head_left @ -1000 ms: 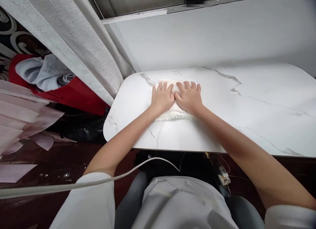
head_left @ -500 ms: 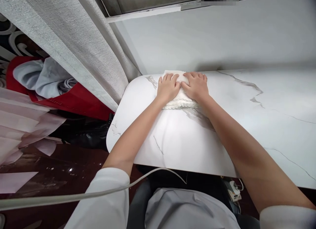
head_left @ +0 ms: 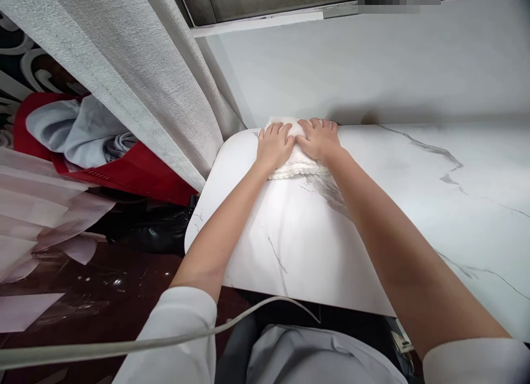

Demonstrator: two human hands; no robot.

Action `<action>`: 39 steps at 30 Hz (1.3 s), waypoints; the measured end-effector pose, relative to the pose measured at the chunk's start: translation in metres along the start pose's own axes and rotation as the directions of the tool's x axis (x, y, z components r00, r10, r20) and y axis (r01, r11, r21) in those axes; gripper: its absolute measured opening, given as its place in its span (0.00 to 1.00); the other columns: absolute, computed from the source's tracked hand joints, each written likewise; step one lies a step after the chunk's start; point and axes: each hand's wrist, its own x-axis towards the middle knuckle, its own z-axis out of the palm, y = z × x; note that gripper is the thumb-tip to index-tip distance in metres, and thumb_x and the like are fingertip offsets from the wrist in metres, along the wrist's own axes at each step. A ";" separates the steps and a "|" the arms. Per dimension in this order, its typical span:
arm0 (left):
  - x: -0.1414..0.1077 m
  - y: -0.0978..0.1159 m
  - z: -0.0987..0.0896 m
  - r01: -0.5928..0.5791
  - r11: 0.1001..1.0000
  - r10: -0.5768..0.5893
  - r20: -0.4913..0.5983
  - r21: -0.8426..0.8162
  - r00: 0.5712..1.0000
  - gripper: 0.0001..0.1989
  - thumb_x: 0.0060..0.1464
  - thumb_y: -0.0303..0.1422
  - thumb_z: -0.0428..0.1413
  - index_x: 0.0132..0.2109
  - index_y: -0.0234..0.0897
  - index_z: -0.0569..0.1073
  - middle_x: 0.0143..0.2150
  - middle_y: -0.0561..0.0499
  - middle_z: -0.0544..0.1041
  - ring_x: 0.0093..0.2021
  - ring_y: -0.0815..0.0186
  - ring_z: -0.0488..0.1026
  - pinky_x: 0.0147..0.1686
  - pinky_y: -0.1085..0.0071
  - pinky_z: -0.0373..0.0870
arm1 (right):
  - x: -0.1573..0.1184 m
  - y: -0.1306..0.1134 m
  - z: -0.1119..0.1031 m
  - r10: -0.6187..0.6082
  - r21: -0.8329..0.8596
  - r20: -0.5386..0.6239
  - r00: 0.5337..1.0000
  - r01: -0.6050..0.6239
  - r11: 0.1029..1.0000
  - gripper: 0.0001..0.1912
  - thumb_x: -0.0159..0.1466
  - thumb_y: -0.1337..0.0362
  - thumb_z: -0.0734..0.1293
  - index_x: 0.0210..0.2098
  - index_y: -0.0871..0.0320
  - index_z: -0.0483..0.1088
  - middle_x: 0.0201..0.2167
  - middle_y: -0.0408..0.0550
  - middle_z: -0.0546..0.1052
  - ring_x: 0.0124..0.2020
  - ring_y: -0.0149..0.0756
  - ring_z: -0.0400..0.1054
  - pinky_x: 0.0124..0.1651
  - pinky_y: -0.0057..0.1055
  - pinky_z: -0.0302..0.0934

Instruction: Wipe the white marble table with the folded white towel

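A folded white cloth [head_left: 296,164] with a ruffled near edge lies at the far side of the white marbled table [head_left: 265,235], close to the wall. My left hand [head_left: 275,147] rests palm down on its left part, fingers spread and pointing away from me. On its right part lies my right hand [head_left: 318,137], flat as well, fingers apart. The two thumbs are close to each other over the middle of the cloth. Part of the cloth is hidden beneath both palms.
A grey curtain [head_left: 165,69] hangs left of the table. Beyond it stands a red bag [head_left: 161,177] with light grey cloth [head_left: 93,131] inside. A pale cable [head_left: 165,340] crosses low in front of me. The wall [head_left: 372,58] borders the table's far edge.
The view has shifted slightly. Both hands and the cloth sit a little further left on the table, nearer its rounded left corner, with the hands still flat on the cloth.
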 end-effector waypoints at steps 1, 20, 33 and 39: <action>-0.002 0.000 0.000 0.005 1.000 -0.005 -0.003 0.000 1.000 0.25 0.67 0.34 0.40 0.68 0.38 0.63 0.70 0.45 0.62 0.71 0.59 0.55 0.71 0.52 0.45 | -0.001 0.000 -0.001 -0.005 -0.007 0.016 1.000 0.005 1.000 0.32 0.69 0.54 0.50 0.69 0.58 0.57 0.66 0.60 0.62 0.64 0.61 0.50 0.64 0.63 0.39; -0.130 0.017 -0.023 -0.069 0.984 0.065 0.030 0.164 0.997 0.25 0.68 0.32 0.40 0.68 0.32 0.62 0.71 0.38 0.62 0.71 0.51 0.56 0.69 0.46 0.48 | -0.140 -0.047 -0.006 -0.036 -0.069 -0.069 0.997 0.031 0.997 0.32 0.71 0.53 0.49 0.70 0.59 0.57 0.68 0.59 0.61 0.69 0.60 0.47 0.66 0.61 0.41; -0.253 0.008 -0.049 -0.115 0.980 0.114 0.014 0.163 0.993 0.26 0.68 0.35 0.38 0.68 0.32 0.63 0.69 0.37 0.64 0.71 0.50 0.57 0.69 0.47 0.51 | -0.253 -0.097 -0.009 -0.244 -0.027 -0.051 0.968 0.243 0.970 0.32 0.72 0.52 0.52 0.70 0.60 0.56 0.71 0.61 0.55 0.74 0.62 0.38 0.69 0.65 0.34; -0.254 -0.028 -0.064 -0.077 0.990 0.075 0.022 0.115 0.997 0.25 0.67 0.36 0.39 0.66 0.36 0.64 0.69 0.41 0.64 0.71 0.55 0.57 0.70 0.49 0.52 | -0.242 -0.131 -0.003 -0.315 0.013 -0.017 0.949 0.315 0.949 0.32 0.73 0.54 0.52 0.70 0.65 0.56 0.71 0.67 0.54 0.73 0.65 0.37 0.68 0.70 0.30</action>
